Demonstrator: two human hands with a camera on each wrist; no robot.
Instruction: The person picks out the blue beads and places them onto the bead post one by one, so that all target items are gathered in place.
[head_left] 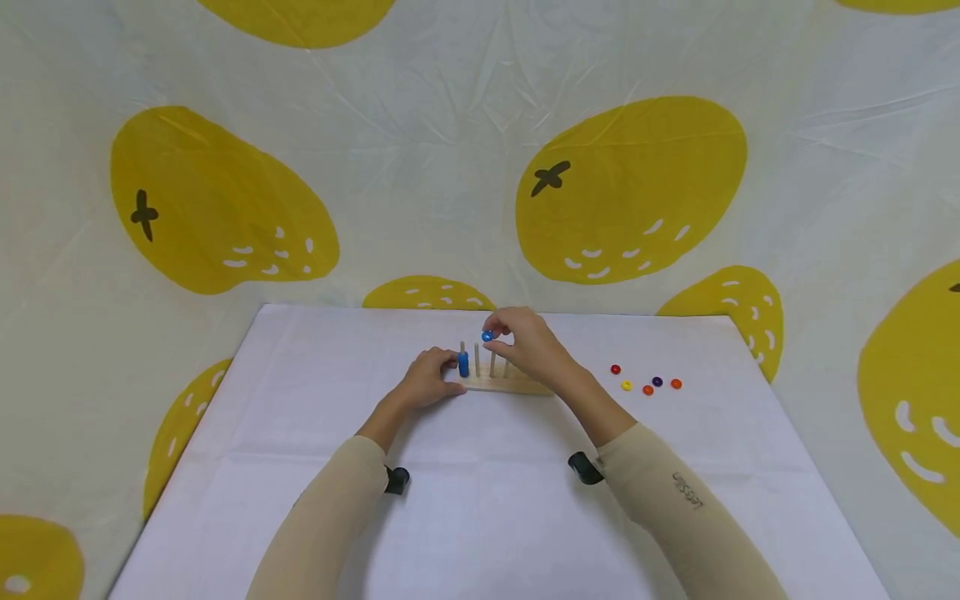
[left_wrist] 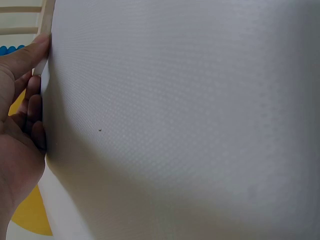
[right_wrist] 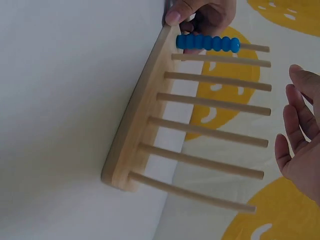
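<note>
A wooden peg stand [head_left: 513, 386] with a row of upright pegs is on the white table. Several blue beads [right_wrist: 210, 43] are stacked on the peg at its left end, and the tip of that peg [right_wrist: 257, 48] sticks out above them; the other pegs are bare. My left hand [head_left: 429, 379] holds the stand's left end, its thumb [left_wrist: 25, 55] against the base. Above the pegs, my right hand [head_left: 528, 343] pinches one blue bead [head_left: 487, 336] between thumb and fingers. That bead is out of sight in the right wrist view.
To the right of the stand lie loose beads: a red bead [head_left: 616, 369], a yellow bead [head_left: 627, 385], a dark purple bead [head_left: 657, 382] and two orange beads [head_left: 677, 384]. A cloth [head_left: 420, 183] printed with yellow fruit hangs behind the table [head_left: 480, 517].
</note>
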